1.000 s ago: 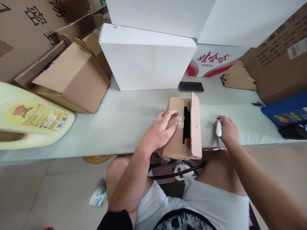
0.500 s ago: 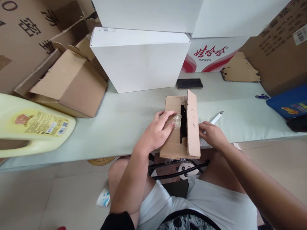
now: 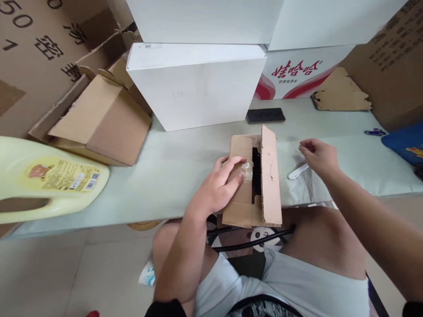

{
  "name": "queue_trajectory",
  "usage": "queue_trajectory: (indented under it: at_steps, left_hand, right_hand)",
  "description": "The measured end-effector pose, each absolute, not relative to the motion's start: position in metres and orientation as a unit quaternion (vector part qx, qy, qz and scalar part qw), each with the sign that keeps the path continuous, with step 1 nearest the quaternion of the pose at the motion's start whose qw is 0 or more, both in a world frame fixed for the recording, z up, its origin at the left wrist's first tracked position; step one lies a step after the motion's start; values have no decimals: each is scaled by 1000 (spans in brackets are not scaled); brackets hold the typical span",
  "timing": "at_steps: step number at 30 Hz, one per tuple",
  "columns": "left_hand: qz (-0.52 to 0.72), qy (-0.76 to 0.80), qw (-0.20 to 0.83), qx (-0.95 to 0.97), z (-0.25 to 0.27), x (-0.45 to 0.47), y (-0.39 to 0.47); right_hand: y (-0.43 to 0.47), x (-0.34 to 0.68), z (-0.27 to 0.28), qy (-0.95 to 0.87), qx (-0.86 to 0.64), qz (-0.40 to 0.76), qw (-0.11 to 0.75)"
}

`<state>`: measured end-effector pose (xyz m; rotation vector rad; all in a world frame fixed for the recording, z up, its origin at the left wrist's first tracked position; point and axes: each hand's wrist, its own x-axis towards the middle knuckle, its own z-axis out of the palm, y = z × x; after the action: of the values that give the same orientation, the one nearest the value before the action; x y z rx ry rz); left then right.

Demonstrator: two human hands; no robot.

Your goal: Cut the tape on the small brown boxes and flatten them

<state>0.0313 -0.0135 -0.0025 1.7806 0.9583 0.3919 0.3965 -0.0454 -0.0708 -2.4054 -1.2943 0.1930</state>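
A small brown cardboard box (image 3: 271, 185) stands at the table's front edge, its right flap raised and a dark gap showing inside. My left hand (image 3: 220, 187) grips its left side, thumb and fingers around a lump of clear tape (image 3: 246, 171) on the left flap. To the right of the box, my right hand (image 3: 320, 155) is raised over the table with fingers drawn together; whatever they may pinch cannot be made out. Just below those fingers lies a white utility knife (image 3: 297, 171), its far end hidden by the hand. Clear plastic (image 3: 302, 187) lies beside the knife.
A black phone (image 3: 266, 115) lies behind the box, before a white carton (image 3: 198, 92). At left are an opened cardboard box (image 3: 105, 119) and a yellow jug (image 3: 66, 176). Flattened cardboard (image 3: 342, 94) and a blue package (image 3: 405, 141) sit at right.
My right hand has moved away from the box's right side, up and to the right. The utility knife has turned and lies lower. My left hand keeps its place on the box.
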Motion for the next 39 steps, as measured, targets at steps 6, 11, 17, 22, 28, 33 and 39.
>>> queue_trajectory:
  at_steps: [6, 11, 17, 22, 28, 33, 39]
  left_hand:
    - [159, 399, 508, 747, -1, 33, -13]
    - [158, 400, 501, 752, -2, 33, -12]
    - [152, 406, 502, 748, 0, 34, -13]
    - [153, 404, 505, 747, 1, 34, -13]
    - [154, 408, 502, 747, 0, 34, -12]
    - [158, 403, 506, 746, -2, 33, -13]
    - [170, 396, 484, 761, -2, 35, -15]
  right_hand:
    - [-24, 402, -81, -515, -846, 29, 136]
    - [-30, 391, -92, -568, -817, 10, 97]
    - [-38, 391, -91, -562, -820, 64, 88]
    - [-30, 391, -86, -558, -818, 138, 22]
    - [-25, 387, -75, -582, -798, 156, -7]
    - [-66, 356, -41, -608, -772, 183, 22]
    - [-127, 277, 15, -659, -651, 95, 365]
